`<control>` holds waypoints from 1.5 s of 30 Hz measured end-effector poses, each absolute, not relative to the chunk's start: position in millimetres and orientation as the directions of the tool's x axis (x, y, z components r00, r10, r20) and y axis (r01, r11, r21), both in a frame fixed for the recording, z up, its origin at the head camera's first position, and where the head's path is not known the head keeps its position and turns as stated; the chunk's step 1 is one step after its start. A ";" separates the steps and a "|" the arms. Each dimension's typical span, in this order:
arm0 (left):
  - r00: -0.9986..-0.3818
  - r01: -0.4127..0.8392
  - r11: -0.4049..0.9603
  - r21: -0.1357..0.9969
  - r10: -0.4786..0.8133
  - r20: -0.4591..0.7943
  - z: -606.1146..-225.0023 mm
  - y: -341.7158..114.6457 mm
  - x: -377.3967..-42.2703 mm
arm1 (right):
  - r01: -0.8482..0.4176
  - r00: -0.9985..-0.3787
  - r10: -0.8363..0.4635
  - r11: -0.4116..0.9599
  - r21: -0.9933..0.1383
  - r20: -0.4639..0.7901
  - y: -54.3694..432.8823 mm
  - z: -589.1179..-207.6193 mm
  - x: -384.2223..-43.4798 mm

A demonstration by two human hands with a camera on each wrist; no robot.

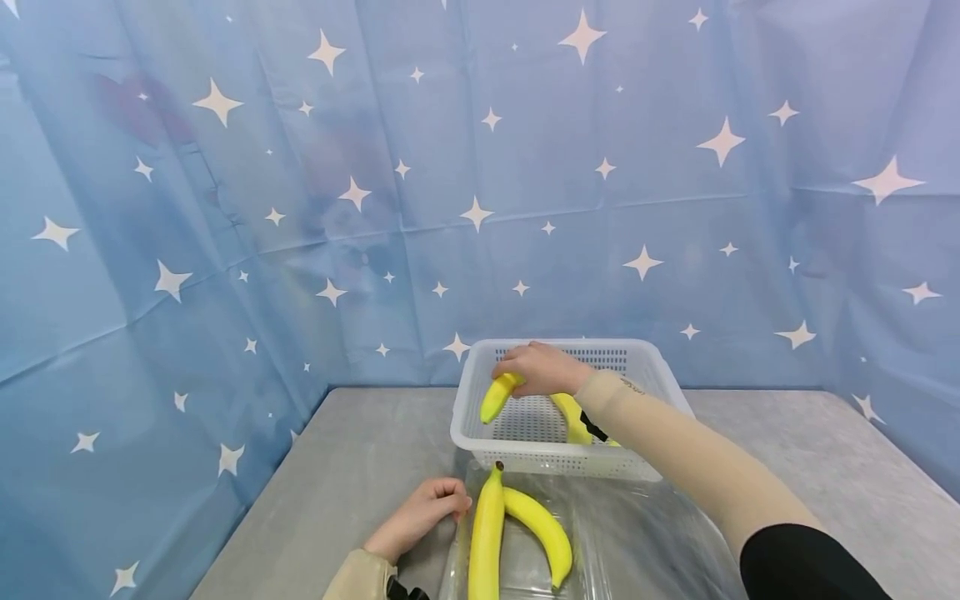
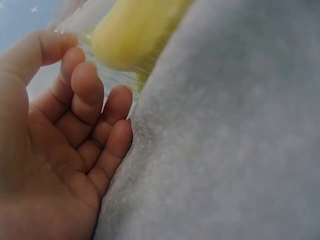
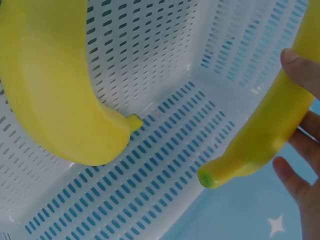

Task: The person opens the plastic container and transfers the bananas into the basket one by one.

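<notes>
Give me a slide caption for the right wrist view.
A right hand holds one banana over a white basket where another banana lies.

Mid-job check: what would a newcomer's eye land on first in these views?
Probably the yellow banana that the right hand grips over the white perforated basket. Next, the long banana and curved banana on clear plastic in front of that basket. Behind everything, a blue star-patterned backdrop fills the upper head view.
</notes>
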State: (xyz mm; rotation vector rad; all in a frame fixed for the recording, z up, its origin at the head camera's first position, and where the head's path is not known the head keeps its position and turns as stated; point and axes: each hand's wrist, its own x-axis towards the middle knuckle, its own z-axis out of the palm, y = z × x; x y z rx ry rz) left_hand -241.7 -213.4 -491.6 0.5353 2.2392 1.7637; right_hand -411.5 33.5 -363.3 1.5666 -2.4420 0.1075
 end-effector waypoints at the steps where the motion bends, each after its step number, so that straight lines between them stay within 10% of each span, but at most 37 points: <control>1: -0.905 0.137 0.207 0.969 0.423 0.038 -491.7 -213.4 -241.8 | -0.904 -0.395 -0.887 0.421 0.068 0.238 32.9 -364.5 -412.7; 45: -0.912 0.099 0.206 0.973 0.410 0.006 -492.4 -213.7 -243.2 | -0.880 -0.476 -0.870 0.469 -0.081 0.127 21.2 -397.1 -430.4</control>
